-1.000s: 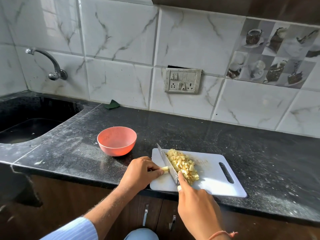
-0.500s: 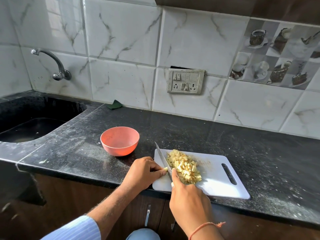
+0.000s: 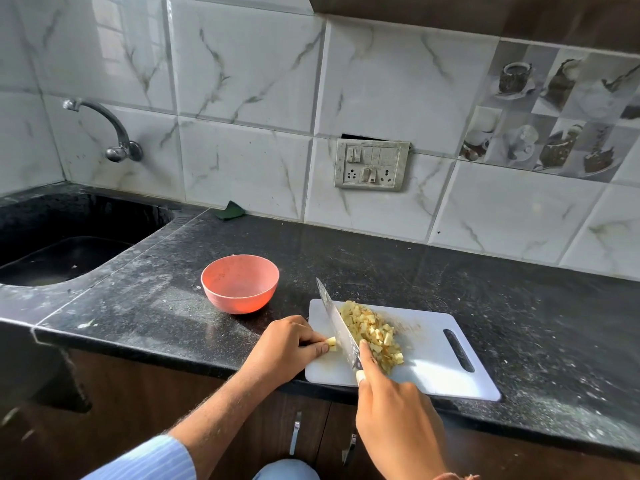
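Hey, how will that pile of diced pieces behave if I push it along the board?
The diced pile is loose small cubes, so it'd probably spread rather than move whole. The cutting board looks smooth, so cubes should slide easily.

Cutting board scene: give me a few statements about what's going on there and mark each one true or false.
1. The right hand grips the knife over the white cutting board. True.
2. The pink bowl is full of diced pieces. False: no pieces show in it; the diced pile lies on the cutting board, right of the blade.
3. The left hand pinches a small pale piece just left of the blade. True.
4. The pink bowl stands on the cutting board. False: it stands on the black counter, to the board's left.
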A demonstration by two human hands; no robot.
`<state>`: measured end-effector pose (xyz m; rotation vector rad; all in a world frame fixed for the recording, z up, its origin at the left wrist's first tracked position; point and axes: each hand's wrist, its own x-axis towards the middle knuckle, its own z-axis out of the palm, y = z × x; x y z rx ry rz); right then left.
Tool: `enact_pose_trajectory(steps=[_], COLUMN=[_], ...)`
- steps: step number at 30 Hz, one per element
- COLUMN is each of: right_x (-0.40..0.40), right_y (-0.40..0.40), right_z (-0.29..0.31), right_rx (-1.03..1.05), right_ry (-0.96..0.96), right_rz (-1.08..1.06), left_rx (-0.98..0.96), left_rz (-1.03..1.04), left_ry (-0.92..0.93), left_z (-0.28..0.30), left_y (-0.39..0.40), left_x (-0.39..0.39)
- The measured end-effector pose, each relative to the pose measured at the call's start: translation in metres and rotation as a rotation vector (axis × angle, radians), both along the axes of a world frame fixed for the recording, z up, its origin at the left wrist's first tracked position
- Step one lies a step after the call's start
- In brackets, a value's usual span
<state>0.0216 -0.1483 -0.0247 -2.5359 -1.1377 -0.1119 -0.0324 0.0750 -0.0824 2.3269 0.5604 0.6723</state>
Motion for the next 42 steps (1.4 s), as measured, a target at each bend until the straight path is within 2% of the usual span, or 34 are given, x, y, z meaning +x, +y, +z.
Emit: enact_pose_trajectory(steps=[5,14,21,29,37,42], right_x=[-0.005,-0.011,-0.002,-0.006,-0.015,-0.017], right_y=[0.004,0.029,0.003,0.003,0.009,0.024], right_z=[-0.003,0.0,-0.002,0.003,-0.006,0.0], right_rx=[-0.028,-0.211,-0.109,-0.022,-0.062,-0.169], right_ry=[0.023,-0.045,-0.022,0.0,-0.002,-0.028], right_rz=[0.011,0.002,-0.008,0.01,-0.011,0.018], left_rx=[-0.01,-0.052,-0.054,-0.06,-0.076,-0.069], left_rz=[0.024,0.038,-0.017,0.018,0.053,0.045], left_ry=[-0.025,-0.02,0.036,-0.006,0.009,0.011], left_z=[0.0,0.003,0.004,0.004,0.004,0.004], left_y=[0.001,0.002,0.007,0.003,0.004,0.005], left_x=[0.0,0.0,-0.002,-0.004,-0.003,-0.003])
